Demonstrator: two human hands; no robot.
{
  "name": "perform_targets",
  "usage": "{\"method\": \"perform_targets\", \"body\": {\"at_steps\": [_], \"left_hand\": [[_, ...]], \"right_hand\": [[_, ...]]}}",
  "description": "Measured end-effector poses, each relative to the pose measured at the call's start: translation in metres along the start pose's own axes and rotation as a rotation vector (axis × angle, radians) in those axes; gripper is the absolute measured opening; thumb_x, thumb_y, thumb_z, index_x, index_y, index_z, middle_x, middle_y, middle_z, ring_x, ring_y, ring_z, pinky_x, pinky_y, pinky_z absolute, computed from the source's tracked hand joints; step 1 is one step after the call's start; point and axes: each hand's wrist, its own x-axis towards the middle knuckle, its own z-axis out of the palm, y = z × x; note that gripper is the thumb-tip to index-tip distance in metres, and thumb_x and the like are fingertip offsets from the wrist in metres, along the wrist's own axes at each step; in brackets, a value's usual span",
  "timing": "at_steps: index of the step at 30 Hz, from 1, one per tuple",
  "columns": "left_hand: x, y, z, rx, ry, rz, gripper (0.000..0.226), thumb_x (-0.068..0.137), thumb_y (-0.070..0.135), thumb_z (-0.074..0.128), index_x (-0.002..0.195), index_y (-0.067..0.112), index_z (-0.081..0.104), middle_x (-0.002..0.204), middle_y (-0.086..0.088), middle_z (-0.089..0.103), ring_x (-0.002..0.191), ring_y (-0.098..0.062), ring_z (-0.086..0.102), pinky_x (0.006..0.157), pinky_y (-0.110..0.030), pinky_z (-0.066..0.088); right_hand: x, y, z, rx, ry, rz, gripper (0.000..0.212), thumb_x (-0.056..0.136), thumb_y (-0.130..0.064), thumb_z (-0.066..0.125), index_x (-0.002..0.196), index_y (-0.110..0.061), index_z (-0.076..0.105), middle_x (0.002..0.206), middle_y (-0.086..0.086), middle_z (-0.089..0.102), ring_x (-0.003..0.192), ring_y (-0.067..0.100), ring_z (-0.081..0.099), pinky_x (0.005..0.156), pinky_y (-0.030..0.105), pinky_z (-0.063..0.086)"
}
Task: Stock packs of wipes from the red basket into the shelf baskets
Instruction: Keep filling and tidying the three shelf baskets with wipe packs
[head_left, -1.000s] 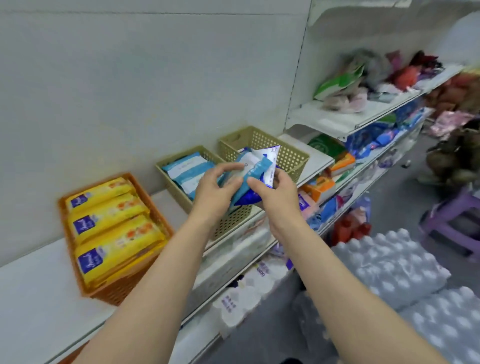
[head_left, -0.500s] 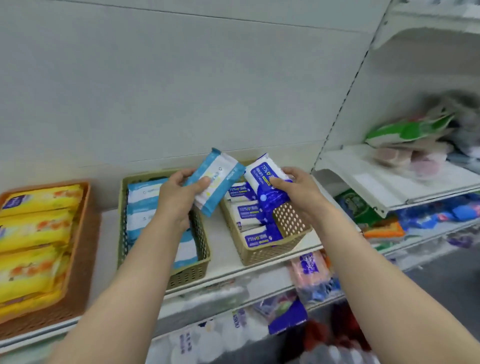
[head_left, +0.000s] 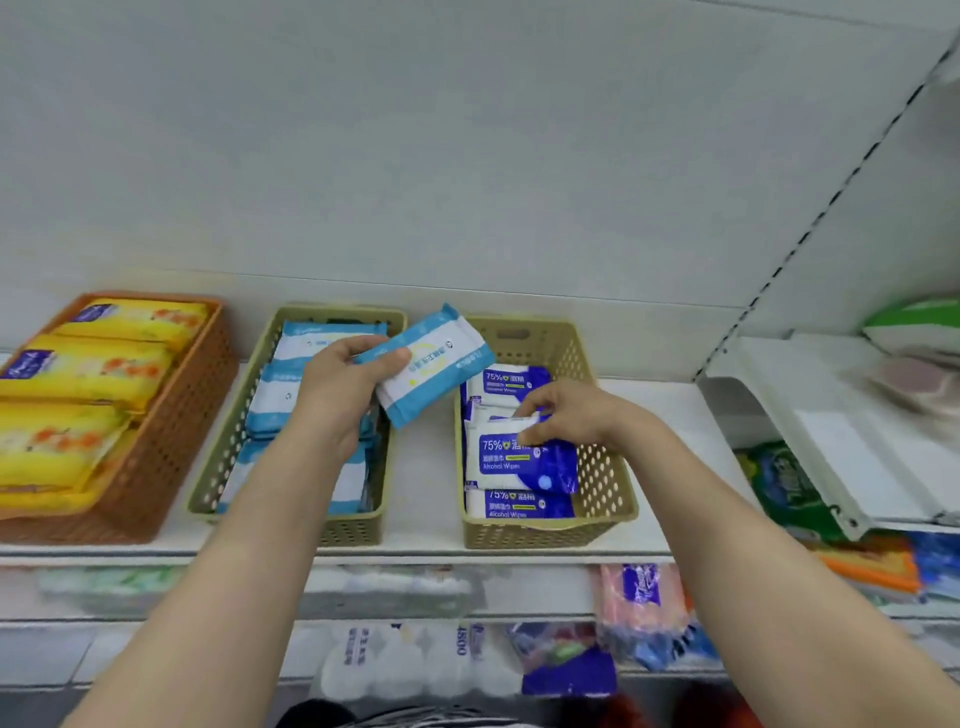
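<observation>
My left hand (head_left: 332, 395) grips a light-blue and white wipes pack (head_left: 431, 364), held tilted in the air above the gap between two tan shelf baskets. The left tan basket (head_left: 358, 530) holds several matching light-blue packs. My right hand (head_left: 561, 415) pinches the top edge of a dark-blue alcohol wipes pack (head_left: 519, 462), which lies inside the right tan basket (head_left: 608, 499) on other dark-blue packs. The red basket is not in view.
An orange basket (head_left: 171, 441) with yellow packs stands at the left of the white shelf (head_left: 421, 499). More goods fill the lower shelves and the shelf section (head_left: 831, 431) at the right. A white back wall rises behind the baskets.
The view has swung to face the shelf. My right hand has lowered the dark-blue pack into the right basket. My left hand still holds the light-blue pack aloft.
</observation>
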Motion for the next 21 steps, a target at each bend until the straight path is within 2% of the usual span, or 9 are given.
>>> {"method": "perform_targets", "body": {"at_steps": [2, 4, 6, 10, 13, 16, 18, 19, 21], "left_hand": [[0.000, -0.001, 0.007, -0.001, 0.009, 0.008, 0.028, 0.082, 0.010, 0.078, 0.105, 0.017, 0.063, 0.110, -0.010, 0.070, 0.089, -0.021, 0.071, 0.087, -0.041, 0.059], [-0.001, -0.003, 0.013, -0.005, 0.011, 0.008, 0.031, 0.083, 0.010, 0.078, 0.110, 0.015, 0.063, 0.108, -0.009, 0.071, 0.084, -0.017, 0.071, 0.070, -0.030, 0.061], [-0.002, -0.004, 0.017, 0.005, 0.011, 0.013, 0.037, 0.083, 0.011, 0.078, 0.116, 0.012, 0.062, 0.107, -0.008, 0.071, 0.083, -0.015, 0.071, 0.056, -0.021, 0.056], [0.002, -0.009, 0.019, 0.014, 0.021, 0.006, 0.039, 0.082, 0.013, 0.080, 0.116, 0.012, 0.063, 0.110, -0.008, 0.071, 0.093, -0.018, 0.072, 0.065, -0.025, 0.057], [0.004, -0.011, 0.022, 0.010, 0.033, 0.009, 0.040, 0.082, 0.013, 0.080, 0.118, 0.013, 0.062, 0.110, -0.007, 0.070, 0.094, -0.018, 0.072, 0.066, -0.026, 0.058], [0.004, -0.013, 0.024, 0.006, 0.065, 0.014, 0.040, 0.082, 0.013, 0.079, 0.118, 0.013, 0.062, 0.111, -0.005, 0.069, 0.093, -0.016, 0.072, 0.068, -0.027, 0.060], [0.004, -0.015, 0.021, 0.012, 0.083, 0.009, 0.039, 0.083, 0.014, 0.079, 0.117, 0.015, 0.062, 0.111, -0.004, 0.069, 0.092, -0.016, 0.072, 0.062, -0.025, 0.058], [0.003, -0.016, 0.019, 0.017, 0.091, 0.008, 0.038, 0.083, 0.015, 0.079, 0.117, 0.016, 0.063, 0.111, -0.004, 0.069, 0.093, -0.016, 0.072, 0.058, -0.023, 0.057], [0.003, -0.017, 0.014, 0.033, 0.099, 0.005, 0.037, 0.083, 0.017, 0.080, 0.116, 0.018, 0.063, 0.111, -0.004, 0.069, 0.093, -0.016, 0.072, 0.054, -0.022, 0.055]], "right_hand": [[0.004, 0.002, 0.003, -0.082, -0.017, -0.001, 0.033, 0.082, -0.029, 0.080, 0.112, -0.024, 0.069, 0.121, 0.001, 0.065, 0.107, 0.020, 0.062, 0.092, 0.035, 0.053], [0.006, 0.004, 0.004, -0.098, -0.026, 0.000, 0.031, 0.083, -0.029, 0.079, 0.112, -0.025, 0.067, 0.124, 0.000, 0.063, 0.109, 0.021, 0.061, 0.093, 0.037, 0.054], [0.005, 0.004, 0.004, -0.084, -0.035, -0.005, 0.031, 0.084, -0.027, 0.078, 0.112, -0.026, 0.066, 0.126, -0.001, 0.060, 0.112, 0.021, 0.061, 0.093, 0.039, 0.055], [0.003, 0.006, 0.001, -0.099, -0.109, 0.004, 0.030, 0.084, -0.027, 0.078, 0.112, -0.027, 0.065, 0.128, 0.000, 0.062, 0.111, 0.020, 0.062, 0.093, 0.040, 0.056], [-0.002, 0.003, 0.007, -0.204, -0.138, -0.007, 0.031, 0.085, -0.029, 0.077, 0.114, -0.027, 0.067, 0.123, -0.003, 0.062, 0.109, 0.017, 0.060, 0.088, 0.034, 0.056], [-0.005, 0.004, 0.025, -0.399, -0.054, -0.024, 0.030, 0.081, -0.031, 0.079, 0.110, -0.025, 0.071, 0.112, -0.004, 0.066, 0.099, 0.015, 0.059, 0.085, 0.032, 0.053], [-0.006, 0.008, 0.037, -0.480, 0.068, -0.034, 0.030, 0.079, -0.036, 0.080, 0.106, -0.027, 0.071, 0.113, -0.005, 0.068, 0.104, 0.016, 0.060, 0.085, 0.033, 0.054], [-0.008, 0.007, 0.041, -0.482, 0.156, -0.051, 0.036, 0.079, -0.041, 0.078, 0.111, -0.028, 0.069, 0.116, -0.005, 0.066, 0.110, 0.016, 0.057, 0.087, 0.033, 0.052], [-0.004, 0.006, 0.047, -0.392, 0.314, -0.100, 0.057, 0.085, -0.052, 0.069, 0.135, -0.028, 0.056, 0.137, -0.001, 0.055, 0.130, 0.020, 0.044, 0.102, 0.036, 0.043]]}}
